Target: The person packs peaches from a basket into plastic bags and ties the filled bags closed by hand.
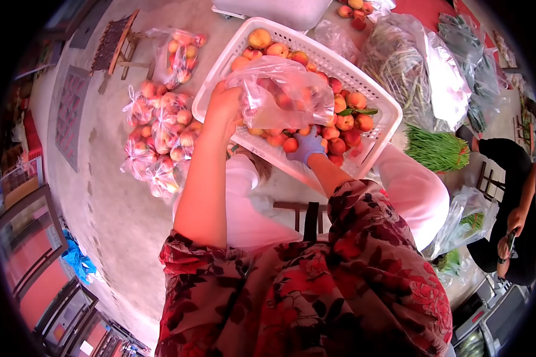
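Observation:
A white plastic basket (376, 102) of red and yellow peaches (343, 122) sits in front of my knees. My left hand (225, 110) is closed on the edge of a clear plastic bag (280, 89), holding it above the basket's left half. The bag is puffed out, and peaches show through the film. Down among the peaches at the near side is my right hand (309, 146) in a pale blue-violet glove. Its fingers curl around a peach below the bag's edge; the fingertips are partly hidden. Green leaves (362, 111) lie on the fruit to its right.
Several tied bags of peaches (164, 134) stand on the floor at left, with another bag (181, 56) behind them near a low wooden stool (116, 44). At right are large plastic-wrapped bundles (399, 65), green stalks (438, 150) and a seated person in black (506, 196) holding a phone-like object.

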{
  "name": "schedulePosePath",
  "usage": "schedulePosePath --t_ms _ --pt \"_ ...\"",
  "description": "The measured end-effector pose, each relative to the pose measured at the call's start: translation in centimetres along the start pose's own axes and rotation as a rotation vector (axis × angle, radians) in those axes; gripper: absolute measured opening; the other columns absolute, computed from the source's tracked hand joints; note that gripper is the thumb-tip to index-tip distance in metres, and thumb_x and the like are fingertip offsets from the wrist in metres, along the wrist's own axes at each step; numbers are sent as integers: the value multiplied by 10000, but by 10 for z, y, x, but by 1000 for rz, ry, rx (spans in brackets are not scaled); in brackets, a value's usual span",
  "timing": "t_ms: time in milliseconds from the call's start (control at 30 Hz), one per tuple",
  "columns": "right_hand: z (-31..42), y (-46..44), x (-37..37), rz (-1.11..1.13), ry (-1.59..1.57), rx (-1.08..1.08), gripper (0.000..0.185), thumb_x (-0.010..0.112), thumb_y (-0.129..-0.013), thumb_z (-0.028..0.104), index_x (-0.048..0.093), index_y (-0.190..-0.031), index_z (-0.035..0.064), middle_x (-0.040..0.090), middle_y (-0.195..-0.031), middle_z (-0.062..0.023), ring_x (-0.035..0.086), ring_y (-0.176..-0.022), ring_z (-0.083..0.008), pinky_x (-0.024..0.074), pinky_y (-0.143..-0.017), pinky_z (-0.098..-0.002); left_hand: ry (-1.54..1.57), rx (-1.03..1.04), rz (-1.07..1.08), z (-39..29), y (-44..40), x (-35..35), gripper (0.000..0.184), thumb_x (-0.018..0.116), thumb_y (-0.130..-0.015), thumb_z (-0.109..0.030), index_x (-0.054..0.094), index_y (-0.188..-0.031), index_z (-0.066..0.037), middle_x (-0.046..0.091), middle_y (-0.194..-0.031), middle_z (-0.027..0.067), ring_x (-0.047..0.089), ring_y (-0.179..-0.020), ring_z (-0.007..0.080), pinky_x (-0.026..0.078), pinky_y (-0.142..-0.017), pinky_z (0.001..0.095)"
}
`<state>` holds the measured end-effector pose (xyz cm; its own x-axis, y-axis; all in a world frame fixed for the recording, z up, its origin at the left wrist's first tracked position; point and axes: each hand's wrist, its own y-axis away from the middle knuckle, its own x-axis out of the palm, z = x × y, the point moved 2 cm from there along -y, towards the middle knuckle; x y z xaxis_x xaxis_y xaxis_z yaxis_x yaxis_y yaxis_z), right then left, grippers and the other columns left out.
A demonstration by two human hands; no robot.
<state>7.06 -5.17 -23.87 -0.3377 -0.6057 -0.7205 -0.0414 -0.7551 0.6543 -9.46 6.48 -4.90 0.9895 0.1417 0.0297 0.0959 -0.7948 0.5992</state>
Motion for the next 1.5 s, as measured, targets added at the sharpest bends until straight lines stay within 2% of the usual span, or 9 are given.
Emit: schedulePosePath --t_ms 300,533,733,933,1133,1233,1267,1367,1500 --pt "-22 9 17 -320 -137 -160 703 682 -524 533 516 -1144 244 270 -1295 -198 385 -1087 -406 405 -847 -462 83 14 7 8 -12 -9 270 457 -794 -38 488 -1063 -39 574 -906 74 594 -742 167 514 -601 303" --pt "-20 10 18 -310 -96 -57 689 664 -541 537 493 -1162 289 300 -1273 -169 399 -1051 -397 421 -791 -480 96 33 4 11 -10 -11 265 474 -798 -51 507 -1061 -42 583 -892 59 589 -732 145 500 -586 277" --pt "-14 16 -2 -190 -106 -19 703 683 -547 497 488 -1178 259 252 -1321 -204 389 -1078 -413 415 -845 -452 77 32 40 10 -8 -6 250 476 -799 -46 517 -1045 -34 584 -896 59 588 -740 147 503 -597 275" --pt "-22 5 3 -260 14 -199 690 697 -540 469 519 -1163 233 287 -1306 -238 419 -1046 -401 420 -847 -440 71 43 49 7 -5 -1 252 473 -803 -45 517 -1050 -22 584 -903 72 592 -766 151 513 -622 286" --pt "-37 5 10 -280 -164 -177 715 713 -530 448 530 -1162 168 330 -1273 -254 438 -1044 -409 397 -888 -413 35 70 68 2 -1 0 249 468 -804 -44 520 -1046 -18 589 -903 79 598 -773 165 517 -636 301" --pt "-47 3 8 -467 -472 -182 710 707 -499 464 563 -1114 139 375 -1223 -243 490 -995 -386 438 -839 -397 46 83 66 2 -1 -3 243 467 -803 -45 520 -1037 -10 592 -901 84 600 -767 171 516 -638 303" --pt "-52 1 7 -480 -534 -91 669 710 -566 441 562 -1088 49 479 -1120 -220 541 -943 -325 459 -805 -344 42 93 73 0 -1 -4 241 466 -802 -43 519 -1034 -7 592 -900 86 600 -767 172 515 -639 302" --pt "-72 2 3 -355 -1217 91 583 684 -676 390 552 -1072 -18 567 -984 -166 574 -846 -251 477 -744 -303 46 111 86 -2 0 -7 235 465 -798 -38 516 -1024 2 593 -893 91 600 -763 178 512 -637 302" --pt "-83 25 -10 -143 -1899 145 439 570 -829 335 514 -1122 13 571 -1008 -102 560 -877 -181 465 -765 -281 138 152 108 0 -2 -6 228 463 -793 -27 509 -1014 5 590 -878 99 601 -741 185 510 -619 304"
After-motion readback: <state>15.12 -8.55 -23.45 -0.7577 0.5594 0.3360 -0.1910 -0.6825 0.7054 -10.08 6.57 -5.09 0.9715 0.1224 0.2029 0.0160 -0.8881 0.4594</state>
